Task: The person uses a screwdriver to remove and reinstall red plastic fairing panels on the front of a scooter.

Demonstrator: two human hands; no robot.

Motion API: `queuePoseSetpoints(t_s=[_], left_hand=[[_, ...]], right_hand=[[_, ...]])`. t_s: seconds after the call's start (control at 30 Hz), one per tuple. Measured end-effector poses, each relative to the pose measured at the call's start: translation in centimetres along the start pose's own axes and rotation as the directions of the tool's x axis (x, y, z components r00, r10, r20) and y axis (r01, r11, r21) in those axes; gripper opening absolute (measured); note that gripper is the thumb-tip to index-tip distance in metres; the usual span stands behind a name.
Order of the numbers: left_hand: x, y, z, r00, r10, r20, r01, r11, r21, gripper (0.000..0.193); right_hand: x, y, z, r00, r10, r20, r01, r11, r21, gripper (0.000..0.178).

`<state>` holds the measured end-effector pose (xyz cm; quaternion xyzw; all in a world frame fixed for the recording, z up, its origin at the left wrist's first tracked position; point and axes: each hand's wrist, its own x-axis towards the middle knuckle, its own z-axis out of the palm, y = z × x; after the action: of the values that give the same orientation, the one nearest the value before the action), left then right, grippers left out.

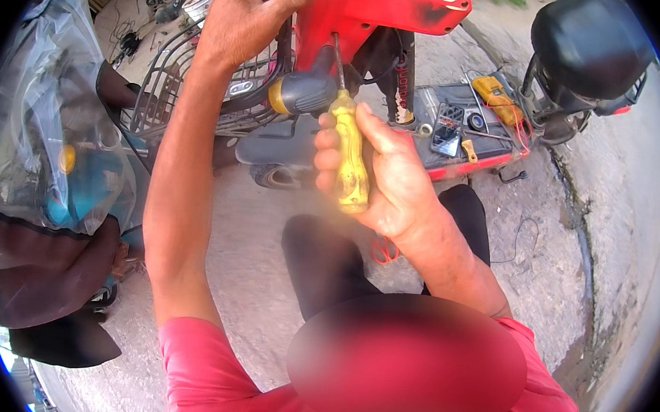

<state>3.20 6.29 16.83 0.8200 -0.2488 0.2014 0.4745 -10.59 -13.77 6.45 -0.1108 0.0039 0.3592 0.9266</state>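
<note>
My right hand (394,168) is closed round the yellow handle of a screwdriver (351,161). Its thin metal shaft points up and away, with the tip at the red plastic body panel (318,48) of an electric scooter. At the top, my left hand (243,20) has its thumb stretched out against the panel's left side; its other fingers run out of view at the upper edge. Just left of the shaft is the black handlebar grip (303,93) with a yellow ring. Beside my left forearm sits the wire front basket (162,87).
On the scooter's footboard (429,98) lie a yellow multimeter (498,99), a phone (448,128), a tape roll (476,122) and a small yellow-handled tool (469,151). The black seat (590,44) rises at right. A covered vehicle (58,156) stands at left.
</note>
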Motion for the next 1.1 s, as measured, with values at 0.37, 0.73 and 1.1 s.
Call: queuePoseSetpoints(t_s=[0.37, 0.73, 1.1], left_hand=[[-21.2, 10.0, 9.4, 0.933, -0.005, -0.360, 0.125, 0.942, 0.313, 0.047], [-17.2, 11.9, 12.9, 0.883, -0.192, -0.429, 0.337, 0.894, 0.294, 0.044], [-20.9, 10.3, 12.6, 0.867, -0.244, -0.434, 0.402, 0.858, 0.319, 0.061]], right_hand=[[0.8, -1.1, -0.6, 0.971, 0.073, 0.227, -0.065, 0.997, -0.043, 0.043], [1.6, -3.8, -0.7, 0.997, 0.070, 0.030, -0.053, 0.920, -0.388, 0.037], [6.5, -17.5, -6.3, 0.743, -0.664, 0.082, 0.525, 0.503, -0.687, 0.032]])
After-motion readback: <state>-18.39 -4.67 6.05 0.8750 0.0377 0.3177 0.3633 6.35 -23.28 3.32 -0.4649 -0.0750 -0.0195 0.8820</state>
